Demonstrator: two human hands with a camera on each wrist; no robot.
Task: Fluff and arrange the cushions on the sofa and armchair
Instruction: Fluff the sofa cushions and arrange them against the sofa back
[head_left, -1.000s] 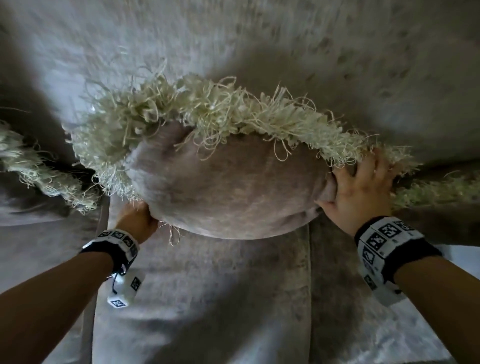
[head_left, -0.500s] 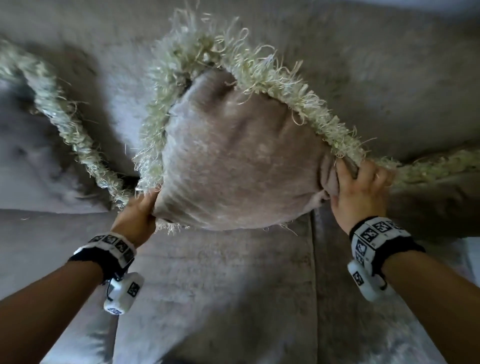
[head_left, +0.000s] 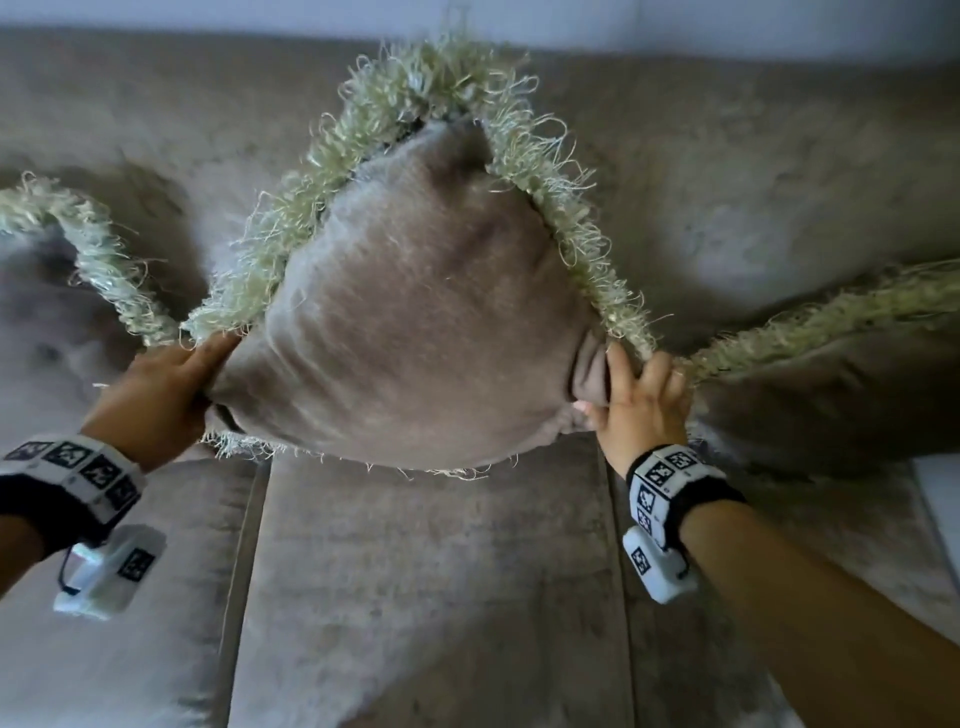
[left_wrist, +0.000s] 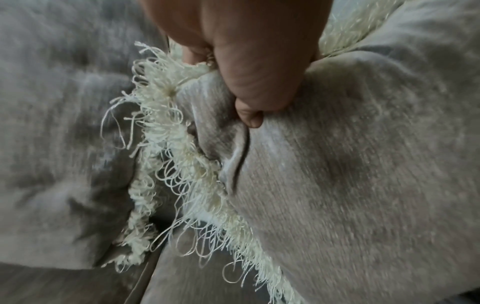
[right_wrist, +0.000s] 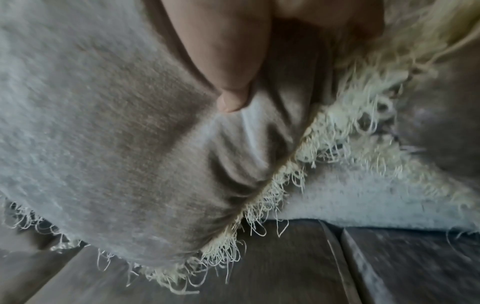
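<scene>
left hand (head_left: 171, 384) and right hand (head_left: 641, 400) are pinching opposite corners of the fringed cushion (head_left: 415, 322), centre frame, likely to shake its filling loose.

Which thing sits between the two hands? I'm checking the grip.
The fringed cushion, gripped at opposite corners by the left hand and right hand; clearest in the head view.
</scene>
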